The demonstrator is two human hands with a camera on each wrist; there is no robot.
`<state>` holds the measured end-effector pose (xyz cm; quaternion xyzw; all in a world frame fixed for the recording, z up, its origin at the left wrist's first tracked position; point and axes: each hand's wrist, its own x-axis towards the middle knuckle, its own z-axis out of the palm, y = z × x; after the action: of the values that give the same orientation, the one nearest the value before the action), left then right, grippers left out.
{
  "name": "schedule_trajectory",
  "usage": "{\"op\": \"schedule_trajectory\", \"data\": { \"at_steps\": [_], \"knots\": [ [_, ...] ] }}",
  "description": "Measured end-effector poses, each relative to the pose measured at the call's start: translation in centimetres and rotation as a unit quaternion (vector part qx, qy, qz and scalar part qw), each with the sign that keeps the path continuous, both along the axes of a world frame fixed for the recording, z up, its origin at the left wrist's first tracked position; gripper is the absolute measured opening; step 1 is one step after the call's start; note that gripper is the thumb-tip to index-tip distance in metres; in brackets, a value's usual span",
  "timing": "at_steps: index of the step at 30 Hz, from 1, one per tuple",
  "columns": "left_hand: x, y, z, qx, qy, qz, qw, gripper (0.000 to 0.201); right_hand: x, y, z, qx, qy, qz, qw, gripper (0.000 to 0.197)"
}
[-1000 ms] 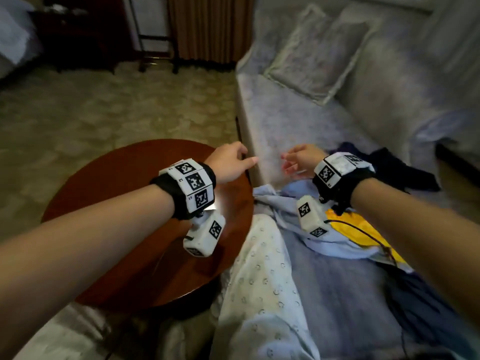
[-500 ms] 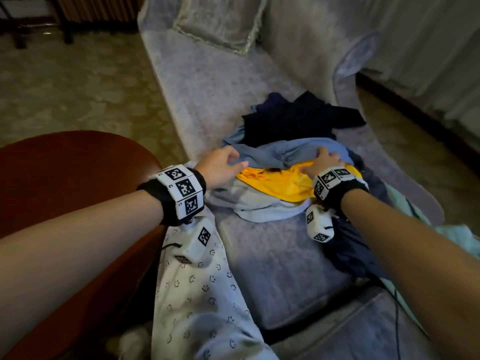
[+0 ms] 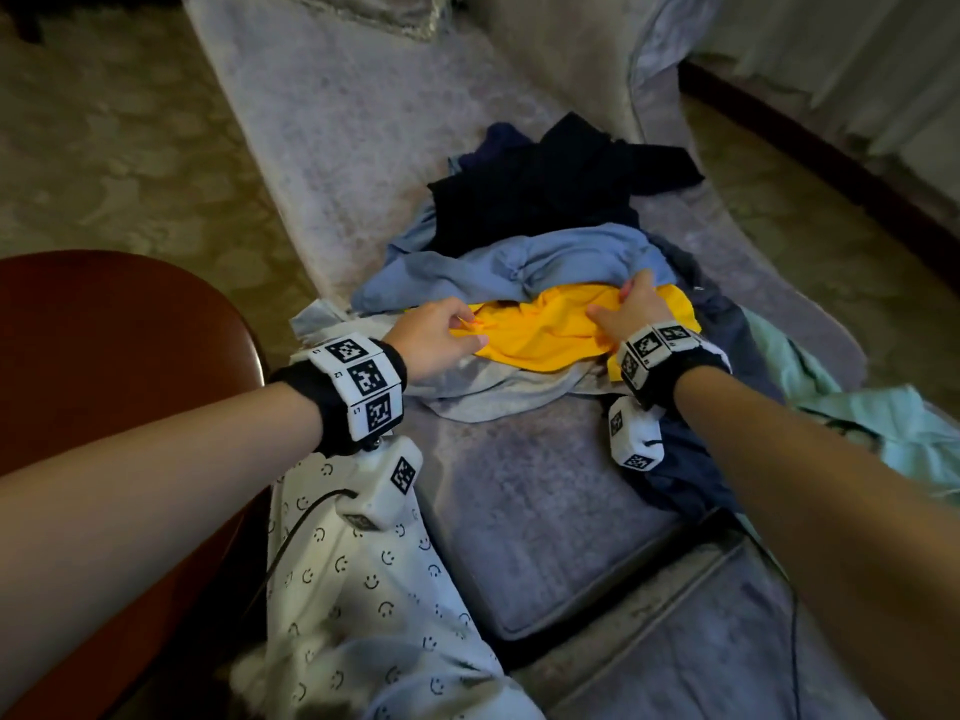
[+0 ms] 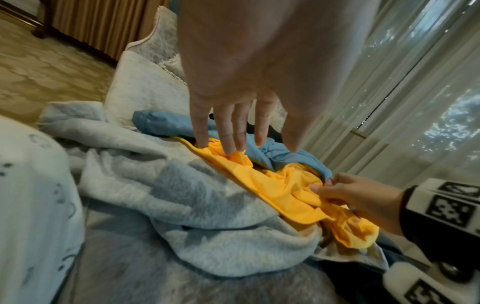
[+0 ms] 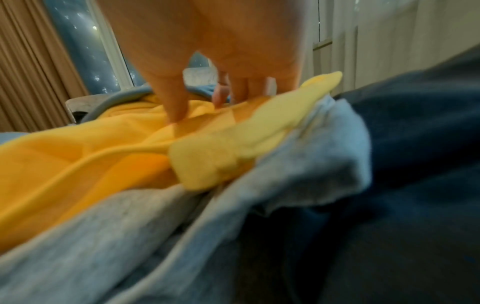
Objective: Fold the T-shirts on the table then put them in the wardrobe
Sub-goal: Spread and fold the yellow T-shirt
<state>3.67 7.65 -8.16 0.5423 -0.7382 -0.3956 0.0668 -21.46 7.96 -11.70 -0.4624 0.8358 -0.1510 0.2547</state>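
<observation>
Left hand point(image 3: 434, 336): reached onto the left edge of the yellow T-shirt point(image 3: 545, 332); in the left wrist view its fingers point(image 4: 228, 131) were nearly straight and spread, their tips pressing a raised fold of the yellow cloth, with nothing enclosed.
Right hand point(image 3: 631, 309): lay on the right part of the yellow T-shirt; its thumb and fingers point(image 5: 176, 102) were bent down and gathered a ridge of the yellow cloth between them, a narrow pinch.
Yellow T-shirt: crumpled, near the top of a heap of clothes on the grey sofa point(image 3: 363, 127), between the two hands.
Light blue garment point(image 3: 519, 262): lay just behind the yellow T-shirt, touching its far edge.
Grey garment point(image 3: 498, 397): lay beneath the yellow T-shirt, its edge showing at the near side.
Dark navy garments point(image 3: 545, 194): lay at the far end of the heap.
Mint green cloth point(image 3: 872, 423): lay to the right of the heap, by the right forearm.
Round wooden table point(image 3: 104, 324): stood to the left of the sofa, apart from the heap.
Smiley-print cloth point(image 3: 363, 589): hung below the left wrist.
</observation>
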Motion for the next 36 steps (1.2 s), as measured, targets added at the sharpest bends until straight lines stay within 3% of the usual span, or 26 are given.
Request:
{"op": "schedule_trajectory", "data": {
  "at_steps": [3,5,8,10,14,17,20,22,24,26,28,30,32,34,35,36],
  "knots": [
    [-0.8,0.0,-0.8,0.024,-0.032,-0.059,0.997,0.043,0.3,0.7,-0.5,0.079,0.025,0.134,0.987,0.055],
    [-1.5,0.2,-1.3,0.032,-0.037,-0.082,0.995,0.044,0.2,1.3,-0.8,0.116,0.104,0.204,0.966,0.062],
    [-2.2,0.5,-1.5,0.025,-0.034,-0.09,0.995,0.045,0.0,1.5,-0.5,0.108,0.165,0.209,0.958,0.021],
    [-2.5,0.7,-1.1,0.021,-0.027,-0.097,0.995,0.045,-0.5,1.2,0.2,0.058,0.118,0.165,0.977,0.008],
    [-3.4,0.6,0.2,-0.002,0.036,-0.067,0.997,0.046,-0.3,0.4,3.3,-0.111,-0.008,0.068,0.991,0.006],
    [-4.0,0.3,2.3,-0.051,0.116,-0.042,0.991,0.072,2.1,0.1,7.7,-0.189,-0.113,0.113,0.969,0.01],
    [-4.4,-0.1,4.7,-0.147,0.12,-0.054,0.98,0.1,5.2,0.7,12.3,-0.186,-0.234,0.202,0.933,0.024],
    [-4.5,-0.2,6.6,-0.173,0.152,-0.04,0.972,0.087,6.8,1.1,14.7,-0.177,-0.292,0.234,0.911,0.024],
    [-4.2,-0.2,8.7,-0.19,0.206,0.002,0.96,0.051,7.9,1.4,17.1,-0.195,-0.294,0.229,0.907,0.023],
    [-3.4,0.0,10.9,-0.219,0.21,0.04,0.952,0.017,8.3,1.4,18.8,-0.245,-0.297,0.189,0.903,0.022],
    [-2.1,-0.2,12.8,-0.24,0.199,0.064,0.948,0.009,8.3,1.2,19.7,-0.305,-0.31,0.164,0.885,0.021],
    [-0.7,-0.5,14.5,-0.237,0.213,0.08,0.944,0.022,8.4,1.5,19.6,-0.321,-0.311,0.186,0.875,0.034],
    [0.8,-0.4,16.5,-0.234,0.249,0.096,0.935,0.033,8.7,2.1,18.3,-0.294,-0.297,0.233,0.878,0.069],
    [1.9,0.3,18.4,-0.235,0.305,0.093,0.918,0.029,9.4,2.5,16.8,-0.268,-0.204,0.275,0.901,0.1],
    [2.4,0.7,19.3,-0.236,0.329,0.086,0.91,0.027,9.9,2.4,16.2,-0.264,-0.132,0.281,0.913,0.107],
    [2.9,1.2,20.2,-0.239,0.346,0.081,0.904,0.027,10.1,2.0,15.8,-0.262,-0.086,0.282,0.919,0.102]
  ]
}}
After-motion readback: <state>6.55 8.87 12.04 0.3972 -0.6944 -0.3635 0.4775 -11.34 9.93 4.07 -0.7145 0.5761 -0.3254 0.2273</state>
